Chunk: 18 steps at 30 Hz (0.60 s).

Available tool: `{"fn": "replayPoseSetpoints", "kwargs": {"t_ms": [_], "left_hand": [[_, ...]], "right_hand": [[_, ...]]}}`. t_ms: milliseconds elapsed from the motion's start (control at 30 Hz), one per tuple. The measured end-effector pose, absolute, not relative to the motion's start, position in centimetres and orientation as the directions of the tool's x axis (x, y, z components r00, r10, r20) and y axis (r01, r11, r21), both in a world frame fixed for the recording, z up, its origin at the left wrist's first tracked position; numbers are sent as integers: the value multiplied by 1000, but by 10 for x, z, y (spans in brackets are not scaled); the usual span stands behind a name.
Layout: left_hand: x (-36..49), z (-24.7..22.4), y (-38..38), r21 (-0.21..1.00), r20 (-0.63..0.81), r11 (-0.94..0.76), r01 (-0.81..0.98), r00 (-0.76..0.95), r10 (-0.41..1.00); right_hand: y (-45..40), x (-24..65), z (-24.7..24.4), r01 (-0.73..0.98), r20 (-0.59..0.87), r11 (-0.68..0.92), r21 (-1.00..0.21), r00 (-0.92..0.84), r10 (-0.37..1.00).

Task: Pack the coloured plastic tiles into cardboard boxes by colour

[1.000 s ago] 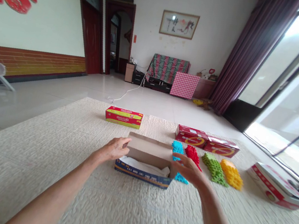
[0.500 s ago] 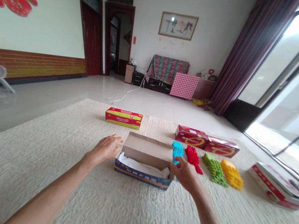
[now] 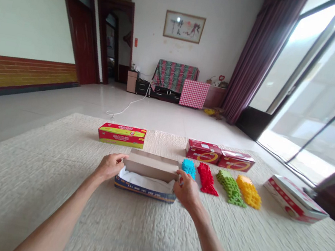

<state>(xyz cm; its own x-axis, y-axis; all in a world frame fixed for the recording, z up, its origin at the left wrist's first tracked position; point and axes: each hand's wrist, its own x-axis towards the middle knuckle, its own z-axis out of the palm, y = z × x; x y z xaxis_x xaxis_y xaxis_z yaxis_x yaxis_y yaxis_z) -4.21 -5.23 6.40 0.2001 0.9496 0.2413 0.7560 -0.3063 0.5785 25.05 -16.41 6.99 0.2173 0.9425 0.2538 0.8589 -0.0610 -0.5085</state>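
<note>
An opened blue cardboard box (image 3: 144, 193) sits on the quilted mat, with a crumpled white cloth or paper lining (image 3: 144, 181) inside. Its plain brown lid (image 3: 154, 162) is raised along the far side. My left hand (image 3: 111, 165) pinches the lid's left end between thumb and fingers. At the right end, my right hand (image 3: 186, 186) has its fingertips closed on the lid's edge. Just beyond that hand lies a stack of light-blue plastic interlocking pieces (image 3: 189, 168), partly hidden. A red stack (image 3: 207, 179) is beside it.
Green (image 3: 231, 188) and yellow stacks (image 3: 248, 192) lie farther right. A red-and-yellow box (image 3: 122, 135) stands behind the lid. Two dark-red boxes (image 3: 204, 152) stand at the mat's far side. A white-and-red box (image 3: 296, 199) lies at right. The cream mat (image 3: 141, 237) covers the floor here.
My right hand has moved from beside the box up to the lid's right end. The lid looks shorter, its tilt changed. My view has turned slightly right.
</note>
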Motion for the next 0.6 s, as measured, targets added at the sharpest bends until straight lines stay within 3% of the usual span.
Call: {"fn": "replayPoseSetpoints", "kwargs": {"t_ms": [133, 300, 467, 600], "left_hand": [[-37, 56, -21, 660, 216, -283, 696, 186, 959], [-29, 46, 4, 861, 231, -308, 406, 226, 946], [-20, 28, 19, 899, 339, -370, 237, 161, 927], [-16, 14, 25, 918, 340, -354, 176, 105, 935]], "right_hand": [[-142, 258, 67, 834, 268, -66, -547, 249, 931], [-122, 274, 62, 816, 276, -44, -576, 244, 930], [-114, 282, 58, 809, 286, -21, -587, 232, 930], [-119, 288, 54, 781, 325, 70, -621, 175, 930]]}}
